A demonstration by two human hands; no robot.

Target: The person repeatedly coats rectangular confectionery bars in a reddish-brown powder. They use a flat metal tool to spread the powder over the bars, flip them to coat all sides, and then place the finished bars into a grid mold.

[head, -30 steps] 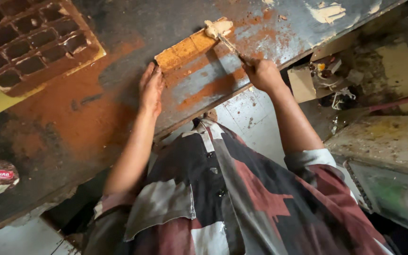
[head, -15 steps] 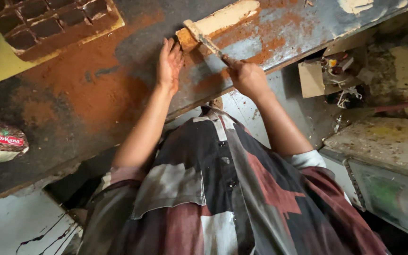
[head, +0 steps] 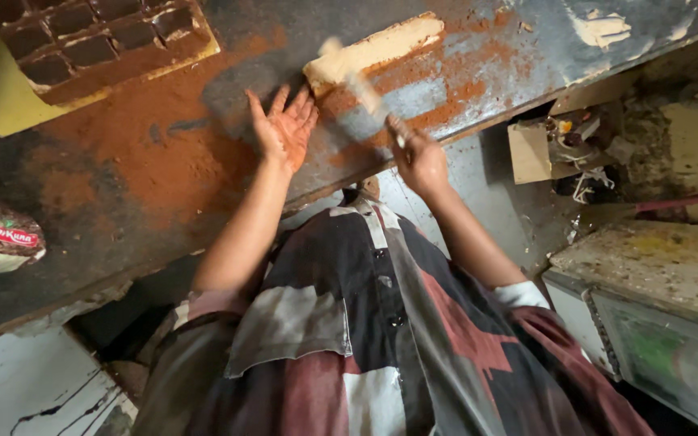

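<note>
Bar (head: 375, 50) is steadied by the flat, spread left hand (head: 285, 129) beside it while a blurred tool (head: 365, 90) is gripped by the right hand (head: 418, 159).

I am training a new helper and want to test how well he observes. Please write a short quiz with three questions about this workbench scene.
1. True or false: the left hand lies with open fingers on the powder-dusted bench.
2. What does the right hand hold? A) a thin blurred tool B) a cup C) nothing
3. Which corner of the head view shows the grid mould?

Key: 1 true; 2 A; 3 upper left.
</note>
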